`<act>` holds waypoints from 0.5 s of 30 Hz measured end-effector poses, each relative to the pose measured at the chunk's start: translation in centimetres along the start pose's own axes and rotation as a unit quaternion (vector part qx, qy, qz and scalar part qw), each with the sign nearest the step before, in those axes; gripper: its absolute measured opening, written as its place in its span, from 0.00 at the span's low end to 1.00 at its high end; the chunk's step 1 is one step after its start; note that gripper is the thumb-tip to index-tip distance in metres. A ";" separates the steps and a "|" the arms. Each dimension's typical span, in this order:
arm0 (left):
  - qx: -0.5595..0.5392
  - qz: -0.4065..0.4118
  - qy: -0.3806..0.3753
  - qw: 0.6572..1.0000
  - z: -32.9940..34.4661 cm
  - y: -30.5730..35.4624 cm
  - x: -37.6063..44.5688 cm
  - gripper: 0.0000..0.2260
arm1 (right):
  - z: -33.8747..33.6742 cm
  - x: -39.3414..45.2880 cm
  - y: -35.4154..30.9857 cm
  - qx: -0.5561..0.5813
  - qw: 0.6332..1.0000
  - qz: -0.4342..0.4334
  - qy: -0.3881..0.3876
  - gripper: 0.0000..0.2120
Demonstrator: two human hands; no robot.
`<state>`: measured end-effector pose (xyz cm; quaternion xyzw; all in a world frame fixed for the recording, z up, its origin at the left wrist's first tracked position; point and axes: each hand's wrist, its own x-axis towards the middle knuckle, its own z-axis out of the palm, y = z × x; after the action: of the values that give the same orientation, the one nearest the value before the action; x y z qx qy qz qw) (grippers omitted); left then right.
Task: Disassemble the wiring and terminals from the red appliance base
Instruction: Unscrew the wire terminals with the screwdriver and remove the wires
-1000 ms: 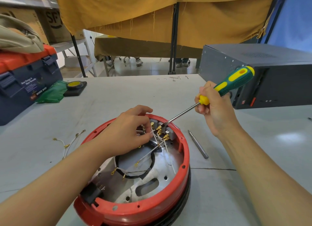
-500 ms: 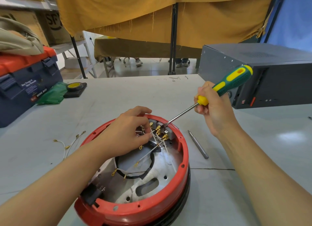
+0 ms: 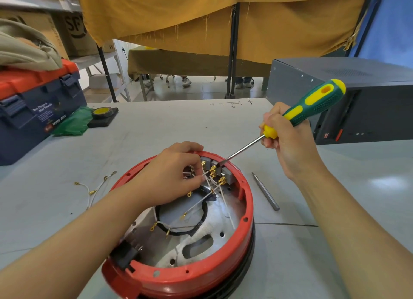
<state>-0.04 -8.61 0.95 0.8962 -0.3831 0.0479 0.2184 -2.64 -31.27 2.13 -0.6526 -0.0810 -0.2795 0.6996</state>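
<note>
Partly stripped, by the look of it: red appliance base (image 3: pixel 192 274) sitting on the near middle of the tabletop (image 3: pixel 156 128), open side up, with a few detached white leads (image 3: pixel 95 188) already lying loose on the tabletop to its left, well apart from it. Still plenty left inside: gold terminals (image 3: pixel 214 172) clustered on the grey terminal block (image 3: pixel 225 174) at the far rim, white wires (image 3: pixel 201 201) running from them across the metal plate, and a black cable loop (image 3: pixel 196 228) with ring lugs nearer the middle. Likely mid-way through freeing one more terminal. Left hand (image 3: pixel 172 180) reaching into the far left of the base, fingers curled and pinching a white wire just beside the block. Right hand (image 3: pixel 288 146) wrapped firmly round the green-and-yellow screwdriver (image 3: pixel 312 107), shaft angled down and left, tip resting on or at the block among the terminals; exact contact point too small to tell. Spare metal bit (image 3: pixel 266 191) lying on the tabletop just right of the base, untouched.
</note>
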 end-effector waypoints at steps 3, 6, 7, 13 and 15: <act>0.005 0.000 -0.002 1.000 0.0 0.0 0.0 0.06 | -0.1 0.0 0.0 -0.002 1.000 -0.001 -0.013 0.14; 0.010 0.001 -0.002 1.000 -0.1 0.1 0.0 0.07 | -0.3 0.1 0.2 0.008 1.000 0.006 -0.023 0.15; 0.011 0.000 -0.002 1.000 -0.1 0.1 0.1 0.07 | -0.4 0.1 0.3 0.014 1.000 0.010 -0.023 0.15; 0.025 0.001 0.001 1.000 -0.1 0.2 0.2 0.06 | -0.7 0.2 0.8 0.047 0.998 0.043 -0.004 0.15; 0.029 0.000 0.003 1.000 -0.1 0.2 0.2 0.07 | -0.5 0.2 1.1 0.051 0.997 0.051 -0.006 0.15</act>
<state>-0.01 -8.82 1.13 0.9021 -0.3809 0.0614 0.1935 -2.08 -31.82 1.18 -0.6207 -0.0659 -0.2348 0.7451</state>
